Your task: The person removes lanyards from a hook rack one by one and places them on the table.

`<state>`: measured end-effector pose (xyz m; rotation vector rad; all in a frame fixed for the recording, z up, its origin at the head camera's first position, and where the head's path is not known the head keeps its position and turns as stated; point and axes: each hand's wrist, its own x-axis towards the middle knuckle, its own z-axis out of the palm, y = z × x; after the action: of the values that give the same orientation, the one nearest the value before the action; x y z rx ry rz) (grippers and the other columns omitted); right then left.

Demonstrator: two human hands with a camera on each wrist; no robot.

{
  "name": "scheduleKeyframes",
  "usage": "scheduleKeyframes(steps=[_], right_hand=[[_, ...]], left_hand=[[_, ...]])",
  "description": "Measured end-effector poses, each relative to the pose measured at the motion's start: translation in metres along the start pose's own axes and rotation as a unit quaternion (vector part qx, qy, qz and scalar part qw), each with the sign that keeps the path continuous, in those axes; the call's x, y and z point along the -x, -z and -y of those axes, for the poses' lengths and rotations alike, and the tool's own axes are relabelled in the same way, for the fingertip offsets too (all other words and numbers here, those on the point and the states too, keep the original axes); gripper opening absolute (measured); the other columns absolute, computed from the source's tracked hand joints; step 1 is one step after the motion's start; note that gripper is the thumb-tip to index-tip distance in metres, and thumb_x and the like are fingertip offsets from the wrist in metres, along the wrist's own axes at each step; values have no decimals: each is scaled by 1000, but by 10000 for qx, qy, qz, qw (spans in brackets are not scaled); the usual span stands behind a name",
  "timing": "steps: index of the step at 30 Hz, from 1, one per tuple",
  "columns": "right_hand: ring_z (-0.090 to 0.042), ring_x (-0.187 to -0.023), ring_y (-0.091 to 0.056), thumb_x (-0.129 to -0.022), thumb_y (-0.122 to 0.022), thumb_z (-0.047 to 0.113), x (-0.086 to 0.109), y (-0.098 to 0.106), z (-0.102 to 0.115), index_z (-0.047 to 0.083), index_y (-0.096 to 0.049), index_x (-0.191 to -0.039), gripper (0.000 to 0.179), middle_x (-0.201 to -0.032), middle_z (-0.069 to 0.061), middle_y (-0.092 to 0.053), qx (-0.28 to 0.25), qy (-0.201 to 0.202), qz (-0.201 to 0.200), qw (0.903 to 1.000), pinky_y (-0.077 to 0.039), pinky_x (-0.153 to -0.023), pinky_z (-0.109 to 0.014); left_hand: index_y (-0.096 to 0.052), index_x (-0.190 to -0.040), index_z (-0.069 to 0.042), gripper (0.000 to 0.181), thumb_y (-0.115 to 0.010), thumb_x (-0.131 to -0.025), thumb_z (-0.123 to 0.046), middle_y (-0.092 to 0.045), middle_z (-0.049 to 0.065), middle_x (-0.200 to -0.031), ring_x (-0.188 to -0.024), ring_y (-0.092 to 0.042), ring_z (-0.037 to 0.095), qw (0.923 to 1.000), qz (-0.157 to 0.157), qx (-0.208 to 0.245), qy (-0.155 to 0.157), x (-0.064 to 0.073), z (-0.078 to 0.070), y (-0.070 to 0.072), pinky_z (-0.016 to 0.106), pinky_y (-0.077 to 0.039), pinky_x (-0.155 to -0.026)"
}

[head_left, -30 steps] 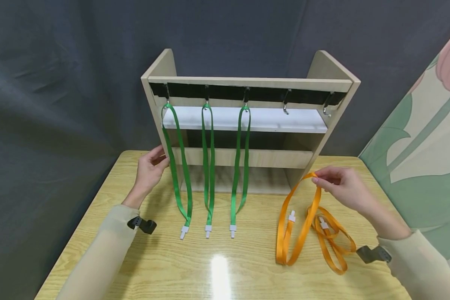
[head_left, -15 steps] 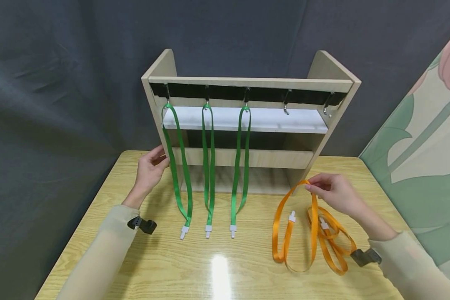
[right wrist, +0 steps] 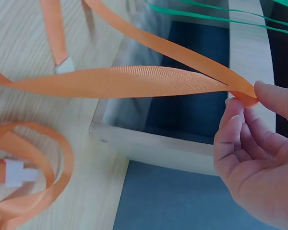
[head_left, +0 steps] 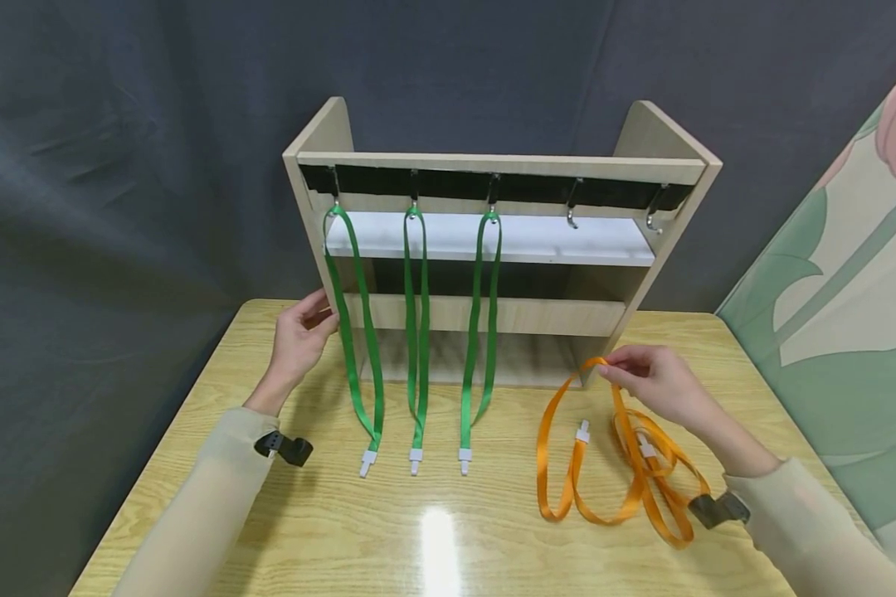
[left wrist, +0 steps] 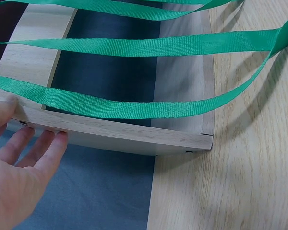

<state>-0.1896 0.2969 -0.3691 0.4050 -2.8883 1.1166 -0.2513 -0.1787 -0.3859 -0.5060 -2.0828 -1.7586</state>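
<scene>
At the head view's lower right, your right hand (head_left: 660,385) pinches the orange lanyard (right wrist: 129,81) between thumb and fingers; left of centre, your left hand (head_left: 299,338) pinches the wooden rack (head_left: 556,316) by its side.

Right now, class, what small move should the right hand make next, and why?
Probably lift the orange lanyard toward the fourth hook from the left: the right hand pinches it, that hook is bare, and three green lanyards hang in a row to its left.
</scene>
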Motion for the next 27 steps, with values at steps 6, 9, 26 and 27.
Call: scheduleKeyframes(steps=[6,9,26,27], right_hand=[[-27,-71,-57,-93,-64,29,-3,0,4,-2,-67,-104,33,-86,-9,-65,-317,-226,62,9992,-51,-57,-26],[-25,-72,-59,-94,-64,27,-5,-2,3,-3,-66,-107,33,-87,-10,-66,-583,-287,99,9978,-52,-59,-27],[-33,-79,-64,-94,-64,16,-6,-12,-20,-13,-60,-109,33,-91,-17,-67,-1204,-587,286,9906,-57,-68,-33],[-33,-79,-64,-94,-64,16,-5,-12,-21,-12,-60,-109,33,-90,-16,-67,-1179,-595,304,9908,-57,-67,-33]], left_hand=[[-54,-128,11,38,-58,-90,10,-58,31,-117,-104,-55,48,10000,-9,-26,-28,0,1,0,24,-55,-73],[-53,-128,12,39,-57,-90,11,-57,31,-117,-104,-55,48,10000,-8,-36,-35,0,1,0,23,-54,-73],[-54,-128,11,38,-58,-90,10,-58,30,-117,-105,-56,45,9999,-29,-113,47,0,-1,0,30,-56,-74],[-54,-128,11,38,-58,-90,10,-58,30,-117,-105,-56,45,9999,-38,-98,65,0,-1,0,29,-56,-74]])
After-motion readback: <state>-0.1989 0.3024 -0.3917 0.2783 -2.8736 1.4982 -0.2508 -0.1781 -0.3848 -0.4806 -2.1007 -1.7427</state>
